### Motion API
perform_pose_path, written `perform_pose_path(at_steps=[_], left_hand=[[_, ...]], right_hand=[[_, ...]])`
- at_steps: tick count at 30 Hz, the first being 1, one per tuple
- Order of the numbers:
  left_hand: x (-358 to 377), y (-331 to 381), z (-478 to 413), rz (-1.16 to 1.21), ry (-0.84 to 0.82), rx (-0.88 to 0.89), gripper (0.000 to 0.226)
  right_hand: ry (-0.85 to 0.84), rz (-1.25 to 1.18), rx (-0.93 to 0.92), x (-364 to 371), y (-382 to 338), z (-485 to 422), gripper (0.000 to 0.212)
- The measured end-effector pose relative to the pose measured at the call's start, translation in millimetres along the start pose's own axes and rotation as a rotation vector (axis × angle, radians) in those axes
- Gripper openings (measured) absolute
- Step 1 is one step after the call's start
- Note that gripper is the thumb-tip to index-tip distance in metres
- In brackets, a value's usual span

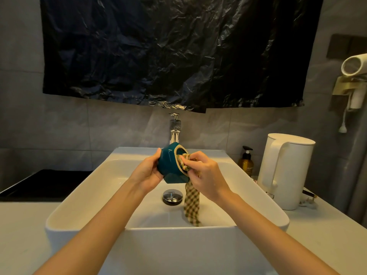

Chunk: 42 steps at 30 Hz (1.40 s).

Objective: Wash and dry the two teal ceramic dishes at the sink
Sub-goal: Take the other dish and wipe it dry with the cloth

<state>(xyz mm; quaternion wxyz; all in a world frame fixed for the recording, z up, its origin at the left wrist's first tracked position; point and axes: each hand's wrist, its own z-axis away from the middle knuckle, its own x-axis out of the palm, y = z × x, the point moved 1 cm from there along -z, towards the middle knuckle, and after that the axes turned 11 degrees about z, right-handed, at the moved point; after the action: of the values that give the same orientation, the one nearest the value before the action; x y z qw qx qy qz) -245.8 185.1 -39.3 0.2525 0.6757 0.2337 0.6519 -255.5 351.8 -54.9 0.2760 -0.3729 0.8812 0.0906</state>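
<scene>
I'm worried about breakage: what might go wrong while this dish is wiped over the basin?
The left hand holds the teal dish tipped sideways above the hard sink; if that grip slips it may chip. The checked cloth pinched by the right hand hangs down near the drain plug, where it might pick up water.

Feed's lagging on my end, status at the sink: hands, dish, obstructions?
Left hand grips teal dish, tipped sideways over sink. Right hand presses checked cloth into its mouth. Second dish not in view; nothing in the way.
</scene>
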Motion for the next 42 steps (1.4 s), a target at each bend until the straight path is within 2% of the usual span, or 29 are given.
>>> perform_pose_path(at_steps=[3, 5, 7, 8, 12, 14, 18, 20, 23, 27, 30, 32, 37, 39, 42], left_hand=[[0.2, 0.8, 2.3, 0.009, -0.013, -0.009, 0.023], [3.3, -2.5, 3.6, -0.027, -0.036, -0.031, 0.023], [6.3, -5.5, 4.4, -0.055, -0.037, -0.042, 0.022], [6.5, -5.8, 4.0, -0.055, -0.030, -0.041, 0.021], [2.1, -1.6, -1.3, -0.010, 0.004, -0.012, 0.026], [0.8, -2.1, -2.0, -0.009, 0.002, -0.016, 0.027], [4.0, -6.6, 0.5, -0.063, -0.034, -0.046, 0.027], [5.3, -7.2, 1.0, -0.075, -0.033, -0.049, 0.025], [6.1, -7.2, 1.0, -0.068, -0.030, -0.041, 0.023], [3.0, -2.4, -0.9, -0.031, -0.017, 0.004, 0.028], [1.3, 0.1, -2.0, -0.021, 0.001, 0.019, 0.027], [2.5, -1.0, -0.3, -0.031, -0.009, 0.004, 0.027], [7.6, -4.8, 3.7, -0.044, -0.044, -0.037, 0.024], [7.2, -5.3, 3.2, -0.040, -0.039, -0.031, 0.024], [4.5, -2.1, -0.1, -0.010, -0.030, -0.004, 0.028]], right_hand=[[0.096, -0.062, -0.025, -2.4, -2.1, -3.0, 0.029], [0.156, -0.122, 0.130, -3.5, 2.1, -5.9, 0.022], [0.117, -0.133, 0.297, -2.9, 7.5, -6.3, 0.016], [0.080, -0.131, 0.325, -2.3, 8.9, -5.1, 0.016], [0.047, -0.184, 0.127, -4.5, 0.6, 0.0, 0.019], [0.094, -0.180, 0.120, -2.8, -0.4, -2.7, 0.020], [0.099, -0.195, 0.450, 2.3, 6.2, -11.1, 0.017], [0.090, -0.221, 0.506, 2.4, 7.1, -11.7, 0.016], [0.042, -0.269, 0.462, 0.5, 3.4, -10.5, 0.018], [-0.128, -0.424, 0.420, 1.0, -3.0, -7.3, 0.020], [-0.231, -0.454, 0.420, -0.6, 0.3, -3.8, 0.016], [-0.226, -0.395, 0.431, -1.5, 3.9, -3.6, 0.014], [-0.018, -0.314, 0.504, -1.3, 4.5, -10.9, 0.018], [-0.047, -0.403, 0.510, -3.7, 3.5, -11.9, 0.016], [-0.187, -0.503, 0.532, -6.2, 4.6, -10.3, 0.014]])
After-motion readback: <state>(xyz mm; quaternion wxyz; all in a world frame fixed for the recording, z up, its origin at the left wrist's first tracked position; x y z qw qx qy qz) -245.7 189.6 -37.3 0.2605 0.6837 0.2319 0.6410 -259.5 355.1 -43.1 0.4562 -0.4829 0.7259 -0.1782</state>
